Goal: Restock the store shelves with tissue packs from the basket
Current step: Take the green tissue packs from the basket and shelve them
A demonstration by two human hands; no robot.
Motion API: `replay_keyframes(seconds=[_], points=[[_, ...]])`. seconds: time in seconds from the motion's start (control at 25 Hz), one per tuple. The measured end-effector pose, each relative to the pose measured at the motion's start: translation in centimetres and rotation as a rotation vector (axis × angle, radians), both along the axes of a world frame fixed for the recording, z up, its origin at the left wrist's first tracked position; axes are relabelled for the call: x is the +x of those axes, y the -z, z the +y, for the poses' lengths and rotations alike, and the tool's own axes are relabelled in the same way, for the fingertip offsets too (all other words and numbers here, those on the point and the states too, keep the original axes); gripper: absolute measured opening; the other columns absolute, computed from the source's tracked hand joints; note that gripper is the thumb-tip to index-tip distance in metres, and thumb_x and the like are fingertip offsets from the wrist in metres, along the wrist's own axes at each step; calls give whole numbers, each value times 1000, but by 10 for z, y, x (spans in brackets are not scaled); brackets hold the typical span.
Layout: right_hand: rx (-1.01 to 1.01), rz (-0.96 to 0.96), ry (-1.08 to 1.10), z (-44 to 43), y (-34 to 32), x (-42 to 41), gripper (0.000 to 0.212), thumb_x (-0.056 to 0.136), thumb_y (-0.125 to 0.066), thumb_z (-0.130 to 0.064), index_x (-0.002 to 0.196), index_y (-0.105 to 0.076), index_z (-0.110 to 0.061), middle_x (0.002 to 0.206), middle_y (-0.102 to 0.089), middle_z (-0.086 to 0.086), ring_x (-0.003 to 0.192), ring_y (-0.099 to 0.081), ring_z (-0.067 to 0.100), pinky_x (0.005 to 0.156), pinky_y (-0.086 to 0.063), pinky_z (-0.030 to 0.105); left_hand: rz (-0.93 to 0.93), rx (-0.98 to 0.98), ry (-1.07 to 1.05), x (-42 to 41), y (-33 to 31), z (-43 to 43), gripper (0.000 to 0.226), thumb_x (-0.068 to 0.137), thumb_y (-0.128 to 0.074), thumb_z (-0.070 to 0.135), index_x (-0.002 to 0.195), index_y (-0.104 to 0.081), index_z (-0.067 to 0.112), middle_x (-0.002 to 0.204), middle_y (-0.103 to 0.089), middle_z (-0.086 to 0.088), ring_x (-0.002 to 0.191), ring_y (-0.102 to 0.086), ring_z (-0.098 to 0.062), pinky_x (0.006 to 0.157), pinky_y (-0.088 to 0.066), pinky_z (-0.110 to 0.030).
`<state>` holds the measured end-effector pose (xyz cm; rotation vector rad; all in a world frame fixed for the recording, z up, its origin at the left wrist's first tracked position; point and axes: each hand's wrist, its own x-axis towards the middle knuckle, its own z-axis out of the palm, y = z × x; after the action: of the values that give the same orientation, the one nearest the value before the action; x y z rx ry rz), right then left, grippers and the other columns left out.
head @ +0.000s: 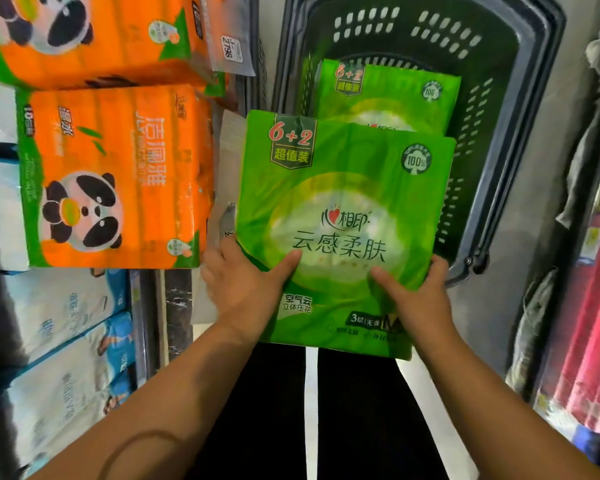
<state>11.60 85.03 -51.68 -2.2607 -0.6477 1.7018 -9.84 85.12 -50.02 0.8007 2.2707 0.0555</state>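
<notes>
1. Green tissue pack (343, 216) is held up by its near edge in both hands, in front of the person and over the near end of the basket (520, 98), clear of the shelves.
2. The left hand (246, 289) is wrapped round the pack's lower left corner, with the thumb pressed on the printed front and the fingers hidden behind.
3. The right hand (416, 296) is clamped on the lower right side in the same way, thumb on the front.
4. A second green pack (388, 95) is seen lying in the basket, partly covered by the held one.
5. Orange panda tissue packs (111, 178) are stacked on the shelf at left, just beside the held pack, and blue-and-white packs (66, 323) are ranged below them.
6. The step in hand is judged to be the carry from basket to shelf, and nothing is placed yet.
7. A swing to the left is called for next, into a free slot. None is plainly shown, and a two-handed grip is advised, since the soft pack may sag.
</notes>
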Motion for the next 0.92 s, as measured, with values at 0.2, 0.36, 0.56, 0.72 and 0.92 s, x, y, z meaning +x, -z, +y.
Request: replay_keyframes(seconds=[0.2,0.36,0.56,0.72,0.92], points=[[-95,139,212,25,19,8,118,43,-84,-65,141,-29,-29,129,-55,1,109,-61,29,94,-49,55,-256,56,-209,-18,12,8,88,57,-82,61,120,-37,18,115,-56,0,110,-56,-25,100,-45,-48],[-55,248,205,26,10,6,119,44,-88,-54,146,-28,-40,134,-57,-2,110,-63,28,91,-52,56,-401,75,-224,-25,5,19,89,67,-84,41,137,-31,24,117,-53,6,108,-54,-16,100,-45,-38],[56,228,76,42,-56,14,112,46,-87,-62,142,-34,-41,130,-58,-10,116,-60,20,99,-48,51,-463,176,-275,-29,-51,14,95,57,-86,50,137,-41,25,121,-62,7,107,-62,-13,95,-51,-39],[200,257,-98,68,-141,18,95,59,-84,-44,141,-37,-34,121,-64,-10,105,-65,13,91,-54,42,-552,241,-362,-33,-126,5,94,52,-83,53,134,-46,28,118,-65,9,104,-64,-13,93,-52,-39],[276,313,-165,81,-242,13,122,38,-90,-57,144,-34,-36,120,-67,-2,99,-70,22,78,-59,44,-626,392,-415,-35,-209,-13,67,68,-81,36,117,-36,38,108,-60,16,95,-62,-4,69,-50,-17]])
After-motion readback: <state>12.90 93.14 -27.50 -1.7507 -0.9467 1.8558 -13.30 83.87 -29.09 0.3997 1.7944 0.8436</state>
